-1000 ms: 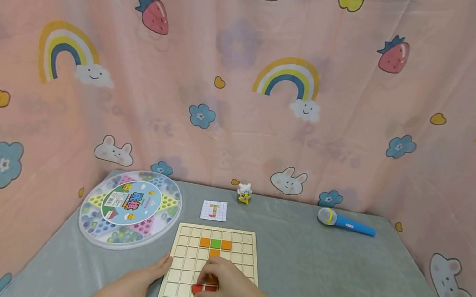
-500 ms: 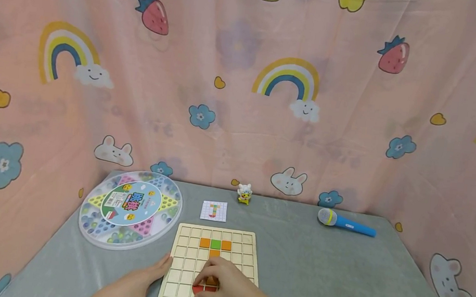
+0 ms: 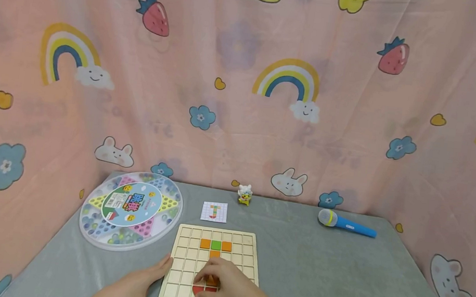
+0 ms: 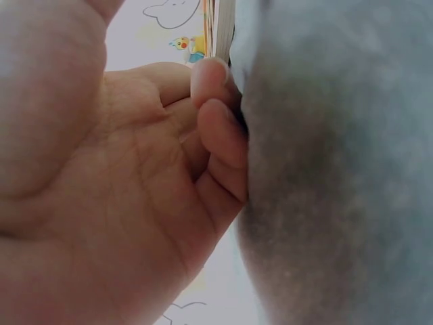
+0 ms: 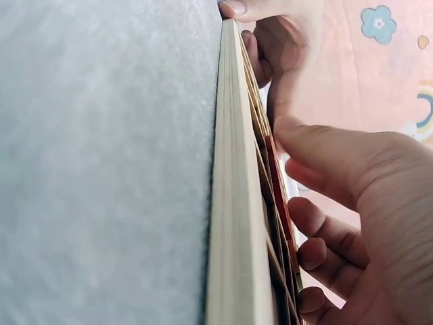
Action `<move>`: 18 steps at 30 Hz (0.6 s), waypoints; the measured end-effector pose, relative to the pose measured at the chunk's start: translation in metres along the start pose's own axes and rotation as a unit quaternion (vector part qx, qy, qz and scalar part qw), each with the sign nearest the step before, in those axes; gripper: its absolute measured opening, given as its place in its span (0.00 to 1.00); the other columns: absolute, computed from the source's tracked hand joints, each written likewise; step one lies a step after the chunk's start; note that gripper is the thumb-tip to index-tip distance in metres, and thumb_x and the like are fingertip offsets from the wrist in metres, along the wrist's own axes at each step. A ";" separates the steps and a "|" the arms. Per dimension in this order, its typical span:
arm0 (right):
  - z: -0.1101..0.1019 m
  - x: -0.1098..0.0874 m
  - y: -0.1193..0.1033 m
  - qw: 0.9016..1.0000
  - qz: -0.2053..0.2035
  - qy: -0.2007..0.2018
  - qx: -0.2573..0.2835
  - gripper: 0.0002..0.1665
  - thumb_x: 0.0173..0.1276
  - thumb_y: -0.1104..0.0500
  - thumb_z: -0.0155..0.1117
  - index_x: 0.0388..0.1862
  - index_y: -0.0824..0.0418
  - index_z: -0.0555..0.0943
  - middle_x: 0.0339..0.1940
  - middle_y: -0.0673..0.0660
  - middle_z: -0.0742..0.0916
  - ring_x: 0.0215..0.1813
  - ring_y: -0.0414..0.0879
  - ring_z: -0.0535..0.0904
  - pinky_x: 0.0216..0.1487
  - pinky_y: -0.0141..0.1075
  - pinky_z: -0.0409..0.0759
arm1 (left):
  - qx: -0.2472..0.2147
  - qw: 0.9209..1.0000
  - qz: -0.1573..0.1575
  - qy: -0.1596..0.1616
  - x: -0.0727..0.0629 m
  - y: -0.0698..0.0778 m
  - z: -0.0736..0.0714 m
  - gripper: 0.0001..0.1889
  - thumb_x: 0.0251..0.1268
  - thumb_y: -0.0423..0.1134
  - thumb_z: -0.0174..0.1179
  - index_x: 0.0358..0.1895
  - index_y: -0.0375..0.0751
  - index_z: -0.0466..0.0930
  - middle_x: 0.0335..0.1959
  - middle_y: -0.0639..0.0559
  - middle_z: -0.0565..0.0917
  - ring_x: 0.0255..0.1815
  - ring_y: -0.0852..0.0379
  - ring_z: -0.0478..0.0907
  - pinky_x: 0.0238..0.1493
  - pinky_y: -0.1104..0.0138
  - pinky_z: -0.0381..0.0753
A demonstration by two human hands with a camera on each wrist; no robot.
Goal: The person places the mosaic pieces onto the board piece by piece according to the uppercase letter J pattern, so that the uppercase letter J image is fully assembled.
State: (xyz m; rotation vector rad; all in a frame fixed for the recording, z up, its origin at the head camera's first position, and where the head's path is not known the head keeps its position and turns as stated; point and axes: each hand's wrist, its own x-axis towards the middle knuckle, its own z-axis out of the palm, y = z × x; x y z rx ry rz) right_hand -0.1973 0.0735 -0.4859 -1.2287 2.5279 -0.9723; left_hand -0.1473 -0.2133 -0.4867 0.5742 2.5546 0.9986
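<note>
A wooden grid board lies on the grey table. Near its top sit an orange tile, a green tile and another orange tile, with more orange below. My right hand is over the lower middle, thumb and fingertips pinching a red tile with a curved edge. That tile lies in a cell left of another red tile; the right wrist view shows red low against the board under the thumb. My left hand rests against the board's left edge, fingers loosely bent.
Behind the board lies a small pattern card with a coloured figure on a grid. A round Chinese checkers set is at the left. A little toy figure stands at the back. A blue toy microphone lies at the right.
The red tile under my right fingers has gone from slightly raised and tilted to lying flatter in its cell. My left hand has stayed at the board's edge.
</note>
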 end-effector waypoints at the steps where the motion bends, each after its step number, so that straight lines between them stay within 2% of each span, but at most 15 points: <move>1: -0.001 0.000 0.000 1.000 0.005 0.000 0.005 0.09 0.69 0.49 0.78 0.46 0.47 0.91 0.41 0.38 0.84 0.41 0.30 0.73 0.45 0.25 0.74 | -0.003 1.000 0.002 0.001 0.000 0.000 0.000 0.65 0.49 0.60 0.83 0.85 0.36 0.54 0.86 0.38 0.57 0.80 0.33 0.62 0.74 0.54 0.72; 6: -0.002 -0.001 0.000 1.000 0.008 -0.001 0.020 0.10 0.69 0.49 0.78 0.47 0.48 0.91 0.40 0.39 0.83 0.40 0.31 0.73 0.43 0.24 0.74 | -0.027 0.999 0.018 0.003 0.000 -0.004 0.000 0.64 0.49 0.56 0.84 0.85 0.36 0.55 0.86 0.38 0.56 0.81 0.31 0.59 0.74 0.65 0.67; 12: -0.010 -0.001 0.003 0.999 -0.004 0.019 0.045 0.12 0.71 0.50 0.76 0.48 0.53 0.90 0.41 0.44 0.86 0.40 0.32 0.76 0.44 0.26 0.78 | -0.073 0.997 0.015 -0.011 0.000 -0.004 -0.001 0.61 0.51 0.49 0.84 0.85 0.36 0.55 0.86 0.35 0.53 0.83 0.30 0.54 0.71 0.75 0.63; 15: -0.023 -0.005 0.005 0.998 0.005 0.042 0.053 0.16 0.73 0.51 0.74 0.54 0.58 0.88 0.45 0.51 0.89 0.44 0.39 0.81 0.47 0.31 0.82 | -0.083 0.996 0.011 -0.010 -0.002 0.000 -0.004 0.59 0.53 0.47 0.83 0.85 0.36 0.55 0.86 0.34 0.53 0.83 0.31 0.54 0.69 0.78 0.62; 16: -0.029 -0.008 0.005 0.997 0.016 0.052 0.053 0.19 0.73 0.51 0.73 0.57 0.60 0.87 0.47 0.53 0.89 0.46 0.43 0.82 0.49 0.35 0.83 | -0.080 0.997 0.006 -0.004 -0.003 0.001 -0.005 0.58 0.55 0.48 0.81 0.85 0.35 0.56 0.86 0.33 0.55 0.80 0.32 0.63 0.66 0.78 0.67; 18: -0.043 -0.014 0.006 0.995 0.059 0.070 0.048 0.25 0.76 0.49 0.70 0.64 0.62 0.84 0.53 0.58 0.89 0.53 0.50 0.83 0.55 0.45 0.84 | -0.062 0.998 -0.008 0.015 -0.006 0.006 -0.009 0.54 0.61 0.50 0.78 0.84 0.33 0.57 0.76 0.31 0.72 0.65 0.42 0.79 0.54 0.75 0.75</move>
